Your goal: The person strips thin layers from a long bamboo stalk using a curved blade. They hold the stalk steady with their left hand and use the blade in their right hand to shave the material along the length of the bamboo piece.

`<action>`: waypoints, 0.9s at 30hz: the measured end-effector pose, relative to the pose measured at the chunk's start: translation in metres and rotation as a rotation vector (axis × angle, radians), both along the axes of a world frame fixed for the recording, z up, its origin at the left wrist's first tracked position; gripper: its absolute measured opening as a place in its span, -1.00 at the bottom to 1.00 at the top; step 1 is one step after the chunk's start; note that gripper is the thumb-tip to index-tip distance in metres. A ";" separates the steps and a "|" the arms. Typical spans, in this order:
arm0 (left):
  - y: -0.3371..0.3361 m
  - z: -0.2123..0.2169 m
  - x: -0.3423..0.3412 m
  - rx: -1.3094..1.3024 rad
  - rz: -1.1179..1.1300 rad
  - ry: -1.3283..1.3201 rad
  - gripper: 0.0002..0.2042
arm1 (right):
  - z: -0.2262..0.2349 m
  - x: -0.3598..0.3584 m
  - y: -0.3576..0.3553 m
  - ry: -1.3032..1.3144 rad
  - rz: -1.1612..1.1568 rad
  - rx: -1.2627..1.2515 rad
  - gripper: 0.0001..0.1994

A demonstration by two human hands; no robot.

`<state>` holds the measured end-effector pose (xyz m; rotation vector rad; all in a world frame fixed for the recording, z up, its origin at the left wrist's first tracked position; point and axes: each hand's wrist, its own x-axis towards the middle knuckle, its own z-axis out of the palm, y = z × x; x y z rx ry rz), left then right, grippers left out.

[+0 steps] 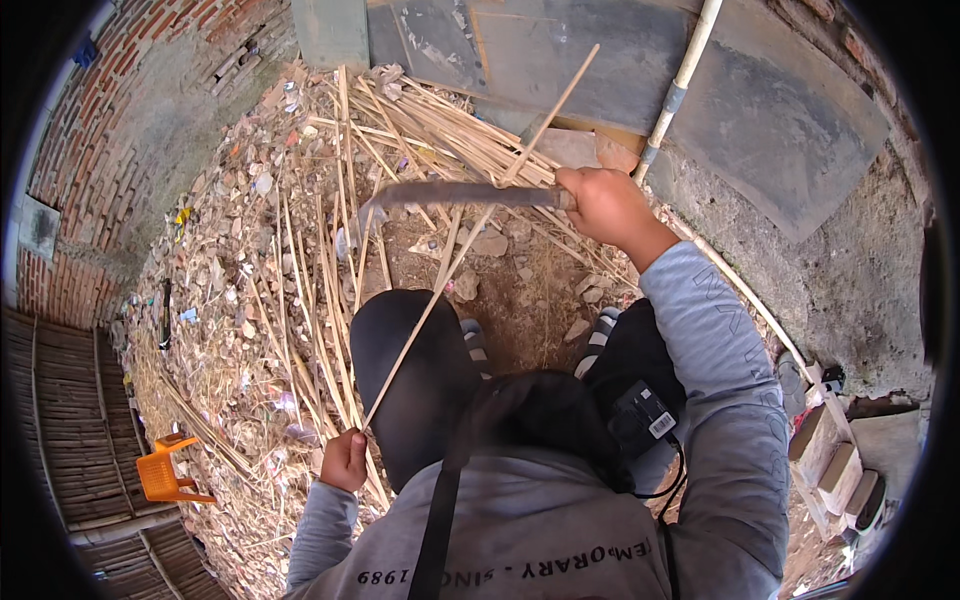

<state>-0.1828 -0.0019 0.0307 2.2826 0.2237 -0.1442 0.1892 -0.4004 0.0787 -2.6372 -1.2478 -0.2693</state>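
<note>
My left hand (344, 462) is closed on the lower end of a long, thin bamboo strip (418, 325). From there the strip slants up to the right, over my dark-clothed left knee. In my right hand (605, 208) is the handle of a machete with a hooked tip (440, 194). Its dark blade points left and crosses the strip in its upper half; whether the edge bites into it I cannot tell. A small raised sliver seems to stand at the crossing.
Many bamboo strips (440, 120) lie ahead and to the left on rubble-strewn ground (230, 270). A pale pipe (688, 70) leans by dark panels (780, 130) at the right. An orange plastic chair (165, 470) is at the left, near a slatted wall (70, 420).
</note>
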 end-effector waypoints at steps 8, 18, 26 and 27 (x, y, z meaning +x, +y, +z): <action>0.009 -0.004 -0.011 -0.057 0.050 0.055 -0.49 | 0.006 -0.007 0.004 0.034 -0.130 0.071 -0.74; 0.015 0.007 -0.012 0.013 0.013 0.084 -0.52 | -0.008 0.006 -0.011 0.022 -0.243 0.047 -0.72; -0.008 0.019 -0.003 0.040 0.071 -0.147 -0.74 | -0.005 0.004 -0.015 -0.013 -0.194 0.038 -0.81; -0.011 0.020 0.002 0.040 0.072 -0.151 -0.74 | -0.005 0.003 -0.015 -0.022 -0.203 0.019 -0.81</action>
